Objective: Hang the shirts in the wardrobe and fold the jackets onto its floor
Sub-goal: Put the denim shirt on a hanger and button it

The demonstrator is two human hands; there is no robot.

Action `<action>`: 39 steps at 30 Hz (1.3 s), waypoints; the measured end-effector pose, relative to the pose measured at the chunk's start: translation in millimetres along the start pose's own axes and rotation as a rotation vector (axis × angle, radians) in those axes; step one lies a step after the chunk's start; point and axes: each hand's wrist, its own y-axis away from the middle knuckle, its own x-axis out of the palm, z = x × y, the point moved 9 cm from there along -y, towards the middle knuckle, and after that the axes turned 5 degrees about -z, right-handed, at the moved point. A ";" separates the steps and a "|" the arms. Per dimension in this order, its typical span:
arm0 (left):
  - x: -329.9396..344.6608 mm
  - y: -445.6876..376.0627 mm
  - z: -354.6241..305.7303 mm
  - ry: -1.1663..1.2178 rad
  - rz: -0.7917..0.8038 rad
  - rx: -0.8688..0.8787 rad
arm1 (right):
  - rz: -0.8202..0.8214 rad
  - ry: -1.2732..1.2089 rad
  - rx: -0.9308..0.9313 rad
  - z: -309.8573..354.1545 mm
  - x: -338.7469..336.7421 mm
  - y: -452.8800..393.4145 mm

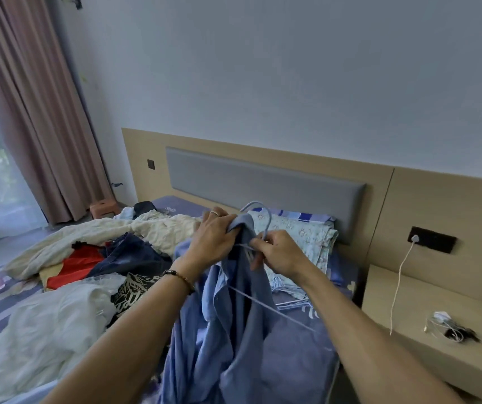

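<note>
Several heaped clothes (pixel 111 258) left of held blue shirt (pixel 234 330), nightstand (pixel 426 325) right.

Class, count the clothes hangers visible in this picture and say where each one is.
1: a light blue wire hanger inside the blue shirt, pinched by the right hand. Others may hide under the clothes.

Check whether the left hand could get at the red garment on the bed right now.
Probably not straight away. The left hand grips the blue shirt at its collar while the right hand holds the hanger. The red garment lies uncovered to the left, so only that grip stands in the way.
</note>
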 end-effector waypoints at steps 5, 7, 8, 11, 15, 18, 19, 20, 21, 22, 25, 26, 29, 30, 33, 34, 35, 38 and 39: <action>-28.5 1.7 -19.0 -0.164 -0.125 0.262 | -0.024 -0.506 0.021 10.6 7.6 -8.1; -38.2 2.9 -24.1 -0.241 -0.181 0.303 | 0.196 -0.658 0.111 4.6 28.2 -1.2; -43.6 4.3 -28.6 -0.266 -0.215 0.338 | 0.300 -0.682 0.161 -3.1 37.2 3.3; -59.8 9.6 -40.0 -0.302 -0.320 0.429 | 0.415 -0.655 0.313 -37.0 52.8 9.8; -62.2 12.2 -38.2 -0.365 -0.316 0.485 | 0.272 -0.153 0.277 -61.8 48.7 2.9; -64.2 13.7 -17.8 -0.462 -0.311 0.454 | -0.079 0.371 0.102 -57.7 10.9 -12.5; -65.3 14.7 -10.7 -0.498 -0.313 0.428 | -0.234 0.573 0.038 -51.2 -5.1 -13.7; -66.6 16.2 -5.0 -0.524 -0.320 0.397 | -0.356 0.734 -0.015 -44.3 -16.8 -11.8; -68.3 17.2 1.1 -0.542 -0.330 0.359 | -0.433 0.814 -0.068 -39.3 -24.6 -9.7; -71.2 17.9 5.9 -0.553 -0.346 0.320 | -0.472 0.828 -0.098 -38.9 -29.9 -8.3; -80.8 15.5 18.0 -0.602 -0.373 0.200 | -0.504 0.869 -0.068 -50.8 -45.3 -6.4; -83.3 14.4 21.5 -0.623 -0.374 0.166 | -0.489 0.903 -0.053 -56.2 -48.4 -7.4; -88.0 14.2 29.8 -0.664 -0.381 0.085 | -0.451 0.970 0.009 -74.7 -56.5 -11.5; -87.6 15.0 33.9 -0.673 -0.381 0.059 | -0.453 0.953 0.039 -79.4 -61.6 -12.9; -81.4 17.6 50.8 -0.661 -0.334 -0.044 | -0.406 0.766 0.134 -88.8 -72.8 -19.5; -79.2 18.3 57.1 -0.649 -0.325 -0.081 | -0.353 0.608 0.145 -86.5 -71.4 -21.2; -78.7 19.1 63.0 -0.638 -0.318 -0.119 | -0.283 0.419 0.143 -78.6 -65.9 -21.8; -75.5 21.5 72.9 -0.604 -0.309 -0.192 | -0.031 0.088 0.056 -34.1 -39.9 -16.7; -72.9 21.0 70.3 -0.569 -0.310 -0.197 | 0.043 0.046 0.021 -18.6 -29.6 -15.8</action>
